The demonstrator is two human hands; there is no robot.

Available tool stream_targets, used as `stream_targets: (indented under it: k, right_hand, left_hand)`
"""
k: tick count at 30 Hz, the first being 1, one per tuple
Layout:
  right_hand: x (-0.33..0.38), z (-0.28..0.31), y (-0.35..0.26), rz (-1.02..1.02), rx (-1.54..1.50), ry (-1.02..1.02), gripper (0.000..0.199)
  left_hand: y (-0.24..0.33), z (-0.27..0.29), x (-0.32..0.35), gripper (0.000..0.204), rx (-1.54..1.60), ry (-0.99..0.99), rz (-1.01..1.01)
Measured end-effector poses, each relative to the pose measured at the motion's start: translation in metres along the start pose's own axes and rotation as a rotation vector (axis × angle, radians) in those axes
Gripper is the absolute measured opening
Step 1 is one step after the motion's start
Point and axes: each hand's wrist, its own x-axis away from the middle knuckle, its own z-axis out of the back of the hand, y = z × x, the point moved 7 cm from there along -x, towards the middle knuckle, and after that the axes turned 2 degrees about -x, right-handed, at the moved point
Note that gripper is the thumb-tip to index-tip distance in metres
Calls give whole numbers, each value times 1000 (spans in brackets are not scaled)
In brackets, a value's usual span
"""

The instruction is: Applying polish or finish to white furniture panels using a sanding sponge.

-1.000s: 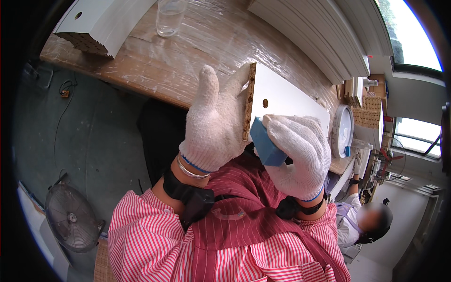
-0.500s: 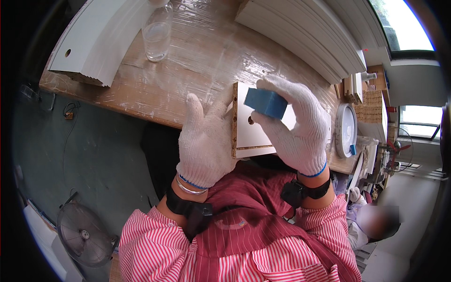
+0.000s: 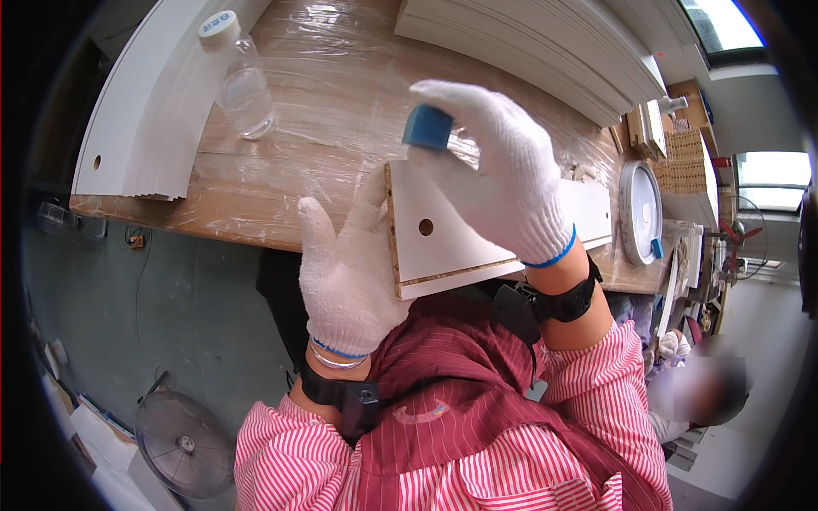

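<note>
In my right hand (image 3: 503,162), gloved in white knit, a blue sponge block (image 3: 428,128) is pinched between thumb and fingers. It is above the far left corner of a white board (image 3: 452,243) with a bare chipboard edge and a round hole near its left end. Part of the board is hidden under my right hand and wrist. My left hand (image 3: 348,272), also gloved, lies along the board's left end with the thumb stretched out and apart. Its palm side is against that end, and some fingers reach up beside it.
Stacked white boards stand at the far left (image 3: 145,128) and far right (image 3: 528,51) of the film-covered table (image 3: 324,94). A clear bottle (image 3: 245,94) stands near the left stack. At right is a round white lid (image 3: 641,213). A floor fan (image 3: 186,443) and a co-worker (image 3: 711,387) are farther off.
My right hand has lifted the sponge block away from the board's face, toward its far left corner. The view has shifted slightly. My left hand stays at the board's left end.
</note>
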Motion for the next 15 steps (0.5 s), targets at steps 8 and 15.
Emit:
stream_targets:
  k: [8, 15]
  right_hand:
    - [105, 68, 79, -437, -214, 375, 48]
    - [284, 119, 141, -948, -202, 634, 48]
  left_hand:
    - [17, 45, -4, 94, -270, 238, -77]
    - [38, 61, -3, 82, -720, 412, -93]
